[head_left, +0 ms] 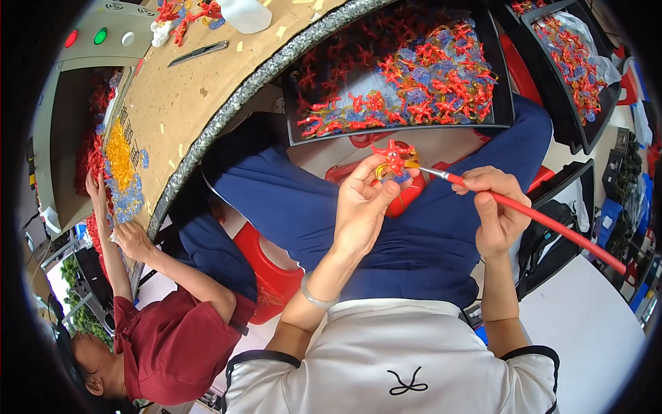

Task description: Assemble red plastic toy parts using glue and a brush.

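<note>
Between the fingertips of my left hand [362, 210] is a small red plastic figure [394, 156] with yellow and blue parts, held up over my lap. My right hand [495, 207] grips a paintbrush [552, 222] with a long red handle and a metal collar. The brush tip touches or nearly touches the right side of the figure; which of the two I cannot tell. Just beyond my hands, a black tray [400, 131] holds many similar red, blue and yellow figures.
A second black bin [586, 134] of figures stands at the far right. To the left, a curved worktable [227, 76] bears a utility knife [198, 52], a white plastic container [246, 15] and piles of yellow pieces [119, 155]. A co-worker in a dark red shirt [181, 345] reaches into the pieces there.
</note>
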### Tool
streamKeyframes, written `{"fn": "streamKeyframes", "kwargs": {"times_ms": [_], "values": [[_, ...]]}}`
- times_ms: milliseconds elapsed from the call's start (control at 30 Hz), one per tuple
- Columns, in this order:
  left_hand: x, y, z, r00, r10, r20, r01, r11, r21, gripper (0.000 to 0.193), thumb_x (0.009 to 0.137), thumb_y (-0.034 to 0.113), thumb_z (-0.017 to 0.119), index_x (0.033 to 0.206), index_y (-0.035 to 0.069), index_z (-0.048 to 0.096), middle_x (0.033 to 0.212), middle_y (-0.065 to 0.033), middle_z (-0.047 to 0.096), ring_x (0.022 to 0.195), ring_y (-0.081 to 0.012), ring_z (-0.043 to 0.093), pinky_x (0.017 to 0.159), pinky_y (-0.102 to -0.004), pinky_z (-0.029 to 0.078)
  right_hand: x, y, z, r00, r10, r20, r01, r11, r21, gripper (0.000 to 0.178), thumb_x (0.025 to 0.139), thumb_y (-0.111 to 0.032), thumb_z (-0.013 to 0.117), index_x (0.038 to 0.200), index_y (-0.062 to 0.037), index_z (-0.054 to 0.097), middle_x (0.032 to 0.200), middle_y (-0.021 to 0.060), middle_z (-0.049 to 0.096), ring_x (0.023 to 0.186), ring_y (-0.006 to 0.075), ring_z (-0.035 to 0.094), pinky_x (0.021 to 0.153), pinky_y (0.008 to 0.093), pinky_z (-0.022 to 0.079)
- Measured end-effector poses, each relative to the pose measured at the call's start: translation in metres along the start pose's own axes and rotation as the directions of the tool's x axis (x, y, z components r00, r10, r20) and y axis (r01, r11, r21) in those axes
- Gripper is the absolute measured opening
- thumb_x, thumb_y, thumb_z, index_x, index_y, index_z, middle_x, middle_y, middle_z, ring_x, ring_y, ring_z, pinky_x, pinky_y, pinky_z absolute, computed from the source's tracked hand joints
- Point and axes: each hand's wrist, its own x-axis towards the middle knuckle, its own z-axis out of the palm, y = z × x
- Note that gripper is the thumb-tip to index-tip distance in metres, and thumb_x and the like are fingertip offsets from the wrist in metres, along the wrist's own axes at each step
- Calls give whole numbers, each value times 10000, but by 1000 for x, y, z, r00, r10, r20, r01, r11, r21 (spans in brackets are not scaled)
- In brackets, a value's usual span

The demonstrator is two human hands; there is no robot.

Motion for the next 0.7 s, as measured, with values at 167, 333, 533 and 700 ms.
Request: {"fn": "streamKeyframes", "kwargs": {"times_ms": [167, 333, 533, 700], "values": [[-2, 6, 6, 1000, 17, -7, -17, 999, 49, 461, 885, 98, 650, 1282, -58, 475, 1206, -175, 593, 1052, -260, 626, 936, -353, 511, 8, 0, 4, 991, -76, 108, 89, 989, -118, 119, 822, -47, 678, 858, 57, 634, 772, 156, 657, 684, 259, 640, 650, 304, 498], [-4, 2, 3, 1000, -3, -21, 7, 987, 160, 483, 886, 111, 651, 1296, -63, 463, 1198, -184, 603, 1045, -247, 630, 911, -339, 525, 15, -11, 10, 998, -67, 18, 69, 984, -162, 55, 798, 17, 664, 827, 54, 634, 739, 146, 654, 642, 259, 629, 615, 308, 492], [-5, -4, 3, 989, 125, -75, -103, 964, 243, 487, 840, 15, 689, 1267, -97, 484, 1067, -91, 558, 999, -204, 628, 880, -295, 534, 15, -13, 6, 997, -63, 50, 70, 984, -161, 58, 758, 31, 672, 810, 38, 646, 675, 112, 638, 568, 243, 611, 568, 298, 463], [-5, -6, 6, 951, 306, -29, -257, 842, 475, 513, 775, -53, 727, 1237, -110, 511, 949, -46, 484, 913, -161, 611, 841, -251, 539, 17, -14, 4, 990, -92, 107, 114, 969, -218, 65, 757, 12, 687, 804, 33, 647, 693, 108, 651, 584, 236, 617, 568, 294, 452]]}}
